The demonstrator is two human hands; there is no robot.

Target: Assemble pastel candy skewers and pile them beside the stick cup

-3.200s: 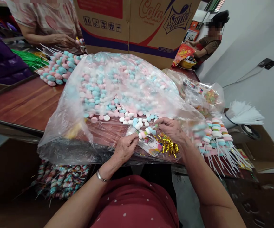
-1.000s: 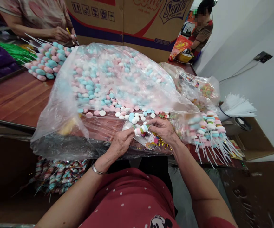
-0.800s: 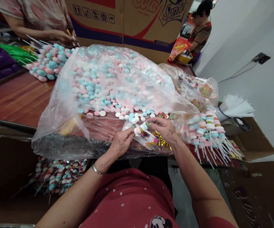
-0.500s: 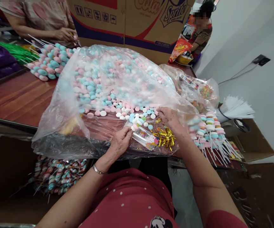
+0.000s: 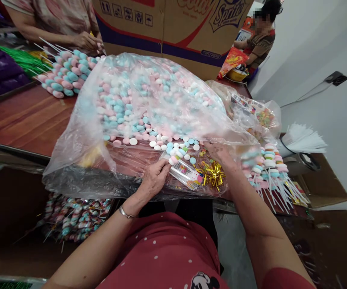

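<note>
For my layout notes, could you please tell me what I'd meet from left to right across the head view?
Purple item, pink-and-blue candy skewers, wearer's left hand, candies it holds, right hand, multicoloured candy skewers, wall socket.

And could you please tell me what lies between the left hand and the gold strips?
In the head view, printed plastic sleeves lie between the left hand and the gold strips.

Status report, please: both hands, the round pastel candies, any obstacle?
Left hand: gripping short row of round pastel candies, pinched at near end. Right hand: partly veiled, grip unclear. Possibly in the way: translucent plastic bag, its edge over that hand.
</note>
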